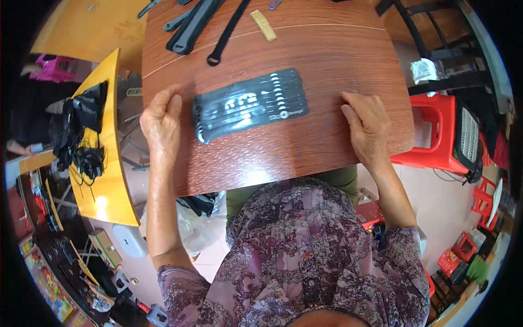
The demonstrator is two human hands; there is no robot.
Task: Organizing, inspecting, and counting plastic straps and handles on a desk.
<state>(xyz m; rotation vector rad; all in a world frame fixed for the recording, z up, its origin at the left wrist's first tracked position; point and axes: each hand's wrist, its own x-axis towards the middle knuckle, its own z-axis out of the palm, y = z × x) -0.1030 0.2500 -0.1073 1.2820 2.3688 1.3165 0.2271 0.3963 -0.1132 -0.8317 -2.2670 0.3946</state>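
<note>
A clear plastic packet (248, 106) holding several flat black straps with pale rounded ends lies slightly tilted on the brown wooden table (283, 158), between my hands. My left hand (162, 117) is at the table's left edge, fingers curled in, a short gap from the packet. On the right, my right hand (368, 125) rests over the tabletop with loosely folded fingers, farther from the packet. Nothing shows in either hand. The packet touches neither of them.
Toward the back left lie a bundle of black straps (193, 27) and a single loose strap (229, 32). Beside them is a yellowish strip (263, 25). A yellow table (111, 180) with black items stands left; a red stool (433, 131) stands right.
</note>
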